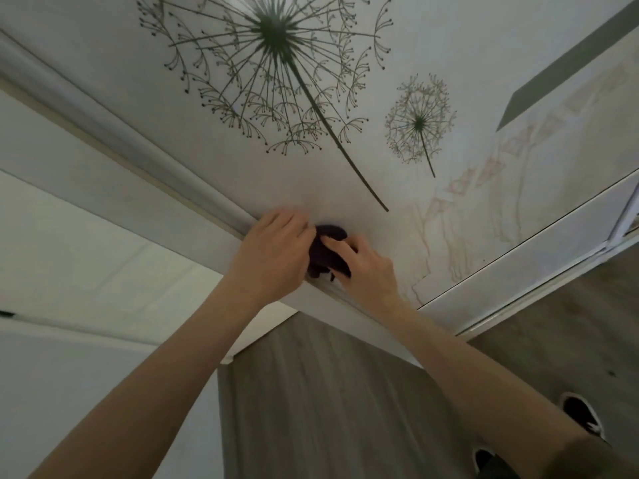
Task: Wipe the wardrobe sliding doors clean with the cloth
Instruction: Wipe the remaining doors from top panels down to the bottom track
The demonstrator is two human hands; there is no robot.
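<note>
Dark cloth (326, 254) bunched against dandelion-printed sliding door (311, 188), pinched between left hand (273, 250) and right hand (366, 267)

Your cloth (326, 255) looks like soft, dark, matt fabric, bunched into folds. The wardrobe door (214, 160) you face is smooth and faintly glossy, with a printed dandelion pattern (276, 32). Its edge strip (114, 133) reads as satin metal. The floor (311, 392) shows matt grey wood grain.

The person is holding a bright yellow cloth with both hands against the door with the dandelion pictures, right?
Not quite. The cloth is dark purple, not bright yellow, as the head view shows. Both hands, left and right, do hold it against the door with the dandelion pictures.
</note>
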